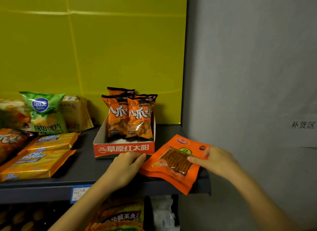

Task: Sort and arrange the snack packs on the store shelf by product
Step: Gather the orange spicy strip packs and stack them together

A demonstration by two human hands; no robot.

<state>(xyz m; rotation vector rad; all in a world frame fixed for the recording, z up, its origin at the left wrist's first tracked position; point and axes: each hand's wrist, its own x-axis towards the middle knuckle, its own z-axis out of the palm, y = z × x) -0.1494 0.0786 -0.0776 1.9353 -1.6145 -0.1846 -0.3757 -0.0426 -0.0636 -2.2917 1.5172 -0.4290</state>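
Note:
A small stack of flat orange spicy-strip packs lies at the right end of the dark shelf, overhanging its front edge. My right hand grips the top pack at its right side, thumb on top. My left hand rests against the stack's left edge, fingers bent, touching the front of an open red and white display box. Several orange octopus-snack bags stand upright in that box.
Two golden Cal Cheese wafer packs lie flat at the left, with another octopus-snack bag beside them. A green potato chip bag and tan pouches stand behind. A grey wall bounds the right. More snacks fill the lower shelf.

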